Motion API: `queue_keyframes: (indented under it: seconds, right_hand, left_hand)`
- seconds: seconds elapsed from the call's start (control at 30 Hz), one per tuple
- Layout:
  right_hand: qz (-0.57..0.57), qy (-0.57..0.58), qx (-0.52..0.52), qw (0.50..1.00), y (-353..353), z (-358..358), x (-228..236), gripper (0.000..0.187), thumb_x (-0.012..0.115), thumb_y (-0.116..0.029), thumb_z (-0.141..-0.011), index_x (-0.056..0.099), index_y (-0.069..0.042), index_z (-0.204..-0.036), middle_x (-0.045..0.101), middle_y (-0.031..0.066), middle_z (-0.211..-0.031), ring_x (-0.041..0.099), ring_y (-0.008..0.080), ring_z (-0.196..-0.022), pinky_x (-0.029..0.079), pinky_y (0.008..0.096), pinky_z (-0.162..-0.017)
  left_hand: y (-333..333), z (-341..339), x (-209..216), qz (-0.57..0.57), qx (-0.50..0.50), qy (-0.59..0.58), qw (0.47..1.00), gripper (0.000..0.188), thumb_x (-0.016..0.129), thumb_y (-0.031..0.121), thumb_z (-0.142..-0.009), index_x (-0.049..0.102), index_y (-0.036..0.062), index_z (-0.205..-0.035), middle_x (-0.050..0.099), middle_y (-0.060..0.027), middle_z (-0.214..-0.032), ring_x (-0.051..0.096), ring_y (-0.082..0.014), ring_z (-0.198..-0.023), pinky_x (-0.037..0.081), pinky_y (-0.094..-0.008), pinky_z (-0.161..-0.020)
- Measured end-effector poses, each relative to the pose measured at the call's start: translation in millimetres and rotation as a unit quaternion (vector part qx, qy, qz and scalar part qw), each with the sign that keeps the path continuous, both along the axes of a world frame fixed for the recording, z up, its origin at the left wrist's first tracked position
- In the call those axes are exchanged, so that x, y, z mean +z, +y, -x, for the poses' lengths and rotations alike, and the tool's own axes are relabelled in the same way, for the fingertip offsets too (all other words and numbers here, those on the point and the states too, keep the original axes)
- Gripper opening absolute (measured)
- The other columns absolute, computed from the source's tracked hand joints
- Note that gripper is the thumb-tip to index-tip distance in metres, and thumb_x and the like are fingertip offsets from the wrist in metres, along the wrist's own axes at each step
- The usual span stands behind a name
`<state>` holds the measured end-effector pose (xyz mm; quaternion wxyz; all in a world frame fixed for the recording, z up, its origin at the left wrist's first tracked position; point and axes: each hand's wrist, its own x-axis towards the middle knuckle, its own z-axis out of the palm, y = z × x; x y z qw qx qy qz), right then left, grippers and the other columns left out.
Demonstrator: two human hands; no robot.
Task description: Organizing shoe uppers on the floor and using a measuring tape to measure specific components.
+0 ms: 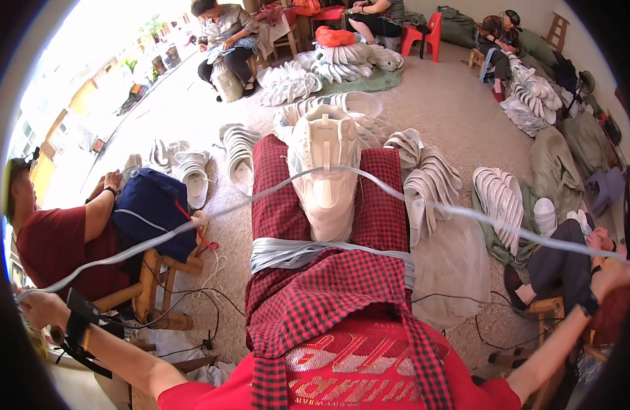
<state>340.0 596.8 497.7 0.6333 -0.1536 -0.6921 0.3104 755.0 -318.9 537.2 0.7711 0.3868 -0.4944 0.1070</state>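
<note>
Both my arms are spread wide, with a long pale grey shoelace point(499, 223) stretched between my hands. My left hand point(43, 309), at the far left, is closed on one end. At the far right my right hand point(612, 273) is closed on the other. The lace's middle crosses the front of a cream-white sneaker point(327, 198); whether it runs through eyelets there I cannot tell. The sneaker rests between my thighs, toe toward me. A bundle of grey laces point(287, 255) lies across my lap over a red-and-black checked apron point(328, 287).
Rows of white shoe parts point(431, 181) stand on the floor around me. A person in dark red point(62, 253) sits close at left beside a blue bag point(158, 208). Another person's legs point(557, 253) are near my right hand. Black cables point(458, 296) cross the floor.
</note>
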Motion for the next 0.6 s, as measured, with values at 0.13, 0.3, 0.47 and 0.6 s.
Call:
queue_keyframes:
  seconds: [0.13,0.3,0.47,0.6]
  right_hand:
    - [-0.274,-0.034,0.220,0.936,-126.7,63.7,-74.9,0.024,0.051,-0.014,-0.089,0.065,0.001,-0.102,0.065,0.0078,-0.096,0.061,0.0150,-0.093,0.047,0.0256,-0.079]
    - [0.123,-0.159,0.700,0.685,-315.0,97.2,-133.0,0.007,0.062,-0.007,-0.087,0.060,-0.002,-0.090,0.065,0.0076,-0.086,0.066,0.0144,-0.079,0.048,0.0205,-0.058]
    - [-0.031,-0.182,0.738,0.649,-415.4,109.8,-149.5,0.008,0.068,-0.003,-0.082,0.060,-0.001,-0.081,0.063,0.0015,-0.071,0.057,0.0060,-0.066,0.047,0.0227,-0.061]
    - [-0.003,-0.269,0.749,0.606,-423.2,107.6,-161.3,0.010,0.067,-0.002,-0.080,0.057,0.001,-0.082,0.063,0.0031,-0.071,0.058,0.0060,-0.066,0.048,0.0231,-0.062]
  left_hand:
    - [55.1,132.2,-28.5,0.011,-0.453,0.098,0.886,0.027,0.054,0.009,-0.091,0.061,-0.0055,-0.113,0.063,-0.0053,-0.090,0.057,-0.0112,-0.070,0.044,-0.0205,-0.059]
    - [162.2,309.7,-100.4,-0.098,-0.604,-0.008,0.791,0.025,0.054,0.006,-0.093,0.062,-0.0045,-0.114,0.068,-0.0106,-0.097,0.064,-0.0139,-0.080,0.050,-0.0221,-0.065]
    - [250.6,405.7,-158.7,-0.189,-0.788,-0.170,0.561,0.030,0.055,0.002,-0.086,0.065,0.0006,-0.115,0.069,-0.0092,-0.092,0.061,-0.0108,-0.074,0.049,-0.0227,-0.065]
    - [278.2,436.9,-196.1,-0.261,-0.801,-0.170,0.511,0.020,0.063,0.010,-0.090,0.068,-0.0002,-0.107,0.067,-0.0051,-0.089,0.059,-0.0089,-0.078,0.048,-0.0221,-0.068]
